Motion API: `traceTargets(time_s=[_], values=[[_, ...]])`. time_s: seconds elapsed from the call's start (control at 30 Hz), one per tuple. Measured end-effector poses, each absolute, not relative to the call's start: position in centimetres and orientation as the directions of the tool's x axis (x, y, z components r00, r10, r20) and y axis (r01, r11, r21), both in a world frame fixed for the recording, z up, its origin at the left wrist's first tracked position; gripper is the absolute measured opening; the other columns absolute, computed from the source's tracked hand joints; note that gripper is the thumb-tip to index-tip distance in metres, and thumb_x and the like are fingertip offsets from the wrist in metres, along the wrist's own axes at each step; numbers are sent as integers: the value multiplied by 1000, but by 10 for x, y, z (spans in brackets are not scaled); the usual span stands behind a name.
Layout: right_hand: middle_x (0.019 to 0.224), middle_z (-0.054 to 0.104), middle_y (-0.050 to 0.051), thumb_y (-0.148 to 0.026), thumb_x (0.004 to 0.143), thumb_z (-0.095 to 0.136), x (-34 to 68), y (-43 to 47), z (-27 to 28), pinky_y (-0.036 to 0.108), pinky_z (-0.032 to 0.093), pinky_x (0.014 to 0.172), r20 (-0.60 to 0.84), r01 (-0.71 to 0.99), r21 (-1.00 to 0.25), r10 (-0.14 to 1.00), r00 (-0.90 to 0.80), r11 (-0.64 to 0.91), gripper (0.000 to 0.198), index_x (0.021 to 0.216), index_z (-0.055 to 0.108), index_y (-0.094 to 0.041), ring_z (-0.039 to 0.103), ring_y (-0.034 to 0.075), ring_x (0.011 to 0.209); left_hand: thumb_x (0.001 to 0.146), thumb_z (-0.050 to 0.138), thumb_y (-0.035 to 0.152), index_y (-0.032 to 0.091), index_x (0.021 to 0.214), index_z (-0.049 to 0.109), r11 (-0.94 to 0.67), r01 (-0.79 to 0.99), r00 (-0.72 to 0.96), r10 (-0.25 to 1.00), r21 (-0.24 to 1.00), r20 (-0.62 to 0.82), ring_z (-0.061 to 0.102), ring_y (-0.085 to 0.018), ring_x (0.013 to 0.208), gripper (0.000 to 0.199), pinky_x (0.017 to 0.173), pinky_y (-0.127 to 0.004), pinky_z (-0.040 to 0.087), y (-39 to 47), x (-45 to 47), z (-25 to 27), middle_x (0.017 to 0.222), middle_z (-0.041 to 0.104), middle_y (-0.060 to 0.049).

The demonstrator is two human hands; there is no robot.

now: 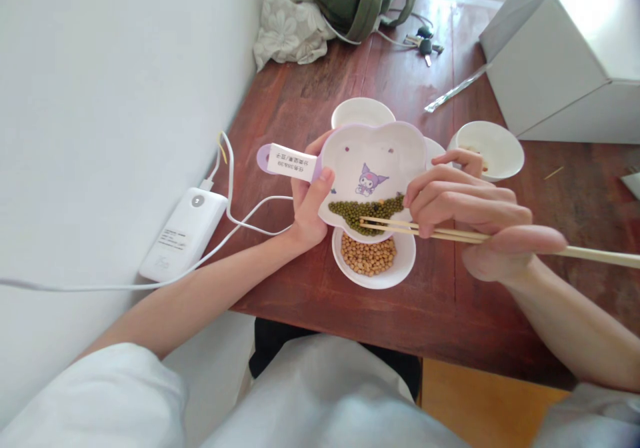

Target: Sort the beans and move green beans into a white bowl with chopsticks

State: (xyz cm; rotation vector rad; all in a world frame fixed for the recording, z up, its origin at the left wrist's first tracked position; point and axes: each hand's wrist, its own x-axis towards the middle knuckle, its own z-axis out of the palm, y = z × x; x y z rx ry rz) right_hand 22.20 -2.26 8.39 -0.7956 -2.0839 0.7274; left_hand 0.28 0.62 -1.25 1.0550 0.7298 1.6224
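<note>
From where I'm standing: the purple-rimmed dish (370, 148) is held up over the table (295, 108). Left hand (309, 211) has it clamped at the handle side, thumb on top, fingers under. Right hand (470, 208) is closed around chopsticks (455, 235), tips down in the green beans (350, 209) at the dish's near edge. Maybe a tan bean at the tips; too small to be sure.

Progress: sorting looks mostly done, my read. Near bowl (406, 261), just under the dish's near edge, has a good pile of tan beans (367, 256). Dish is nearly all green, with a few odd-coloured bits left to pick. Right bowl (505, 148), right of the dish, has a few small pieces. Far bowl (363, 110), beyond the dish, is partly hidden; can't tell its contents.
</note>
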Motion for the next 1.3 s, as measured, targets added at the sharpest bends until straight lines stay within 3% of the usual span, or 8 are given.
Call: traceTargets(time_s=[0.13, 0.3, 0.4, 0.53, 0.67, 0.83, 1.0, 1.3], values=[[71, 69, 1, -79, 110, 12, 223, -22, 82, 53, 38, 112, 484, 280, -700, 725, -491, 657, 83, 69, 58, -24, 69, 24, 78, 97, 71, 61, 33, 103, 78, -294, -410, -95, 955, 863, 280, 74, -28, 113, 29, 101, -42, 59, 6, 3, -15, 105, 79, -3], [68, 69, 3, -75, 112, 14, 225, -22, 80, 56, 43, 115, 515, 268, -689, 715, -473, 674, 81, 68, 59, -25, 70, 25, 78, 99, 72, 52, 30, 102, 77, -305, -467, -110, 951, 830, 288, 74, -26, 113, 22, 102, -42, 59, 6, 4, -18, 117, 78, -3], [67, 69, 2, -76, 112, 14, 224, -23, 84, 55, 45, 115, 516, 266, -698, 725, -455, 664, 80, 67, 57, -25, 71, 26, 77, 97, 74, 56, 35, 101, 77, -291, -446, -100, 956, 846, 275, 74, -29, 115, 22, 102, -43, 60, 6, 3, -20, 118, 78, -2], [69, 69, 3, -80, 109, 10, 222, -23, 86, 54, 42, 113, 502, 277, -713, 744, -440, 645, 83, 68, 57, -26, 70, 26, 76, 95, 74, 59, 39, 105, 78, -298, -393, -124, 955, 870, 270, 74, -32, 120, 22, 106, -45, 60, 8, 1, -22, 117, 78, -2], [70, 70, 2, -80, 110, 18, 221, -20, 78, 55, 39, 110, 538, 183, -728, 716, -444, 661, 79, 70, 59, -25, 68, 26, 73, 94, 74, 60, 39, 113, 78, -319, -392, -150, 948, 863, 282, 73, -33, 122, 28, 110, -47, 60, 10, 1, -27, 119, 78, -2], [68, 68, 2, -83, 108, 13, 217, -22, 81, 58, 34, 111, 484, 227, -752, 752, -447, 619, 83, 68, 56, -24, 70, 27, 76, 96, 73, 58, 37, 108, 78, -296, -414, -108, 955, 861, 277, 75, -31, 115, 24, 105, -45, 61, 7, 3, -22, 100, 77, -3], [69, 68, 2, -84, 107, 10, 216, -24, 84, 58, 35, 107, 455, 230, -763, 754, -474, 605, 84, 69, 55, -24, 69, 26, 74, 99, 71, 50, 32, 104, 78, -308, -476, -91, 949, 824, 302, 75, -27, 111, 20, 104, -40, 60, 6, 5, -16, 97, 78, -2], [72, 69, -1, -82, 109, 4, 217, -21, 80, 52, 37, 106, 494, 250, -716, 726, -479, 652, 88, 69, 56, -22, 70, 22, 81, 96, 73, 55, 31, 94, 76, -308, -425, -126, 951, 851, 282, 72, -29, 120, 24, 111, -44, 57, 7, 5, -16, 96, 74, -2]])
